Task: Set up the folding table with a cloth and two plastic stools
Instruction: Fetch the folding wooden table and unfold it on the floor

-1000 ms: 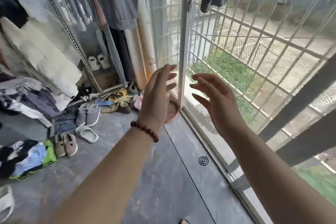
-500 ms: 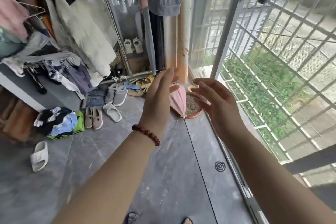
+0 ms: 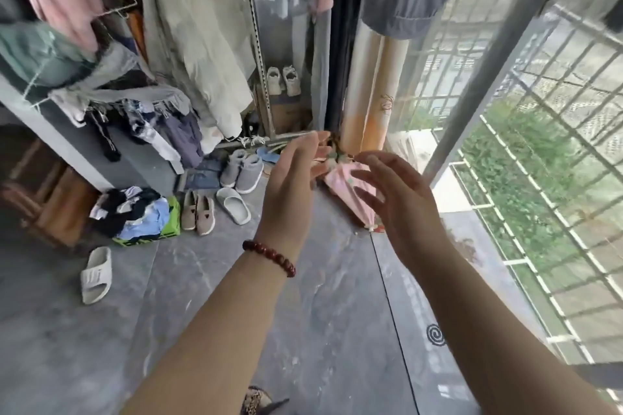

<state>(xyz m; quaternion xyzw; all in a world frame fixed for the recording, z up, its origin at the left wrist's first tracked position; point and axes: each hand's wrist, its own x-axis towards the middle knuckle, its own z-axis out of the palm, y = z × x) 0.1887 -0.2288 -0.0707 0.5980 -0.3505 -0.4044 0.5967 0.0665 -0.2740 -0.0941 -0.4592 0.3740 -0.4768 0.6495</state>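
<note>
Reaching out with both hands, nothing grasped yet

The left hand [image 3: 286, 192] and right hand [image 3: 401, 202] are hanging spread and empty, palms facing, above the grey floor [image 3: 337, 313]. No table, cloth or stool is showing; I judge she is only approaching, toward the pink bundle [image 3: 350, 192] at twelve o'clock.

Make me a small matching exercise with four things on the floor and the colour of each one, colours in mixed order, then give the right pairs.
Things:
1. single slipper lying alone
2. folded umbrella
3. pair of high slippers
4. box under the pile of clothes

Colours:
A. green
B. grey
C. white
D. pink

Pairs: 1-C, 2-D, 3-B, 4-A
</note>
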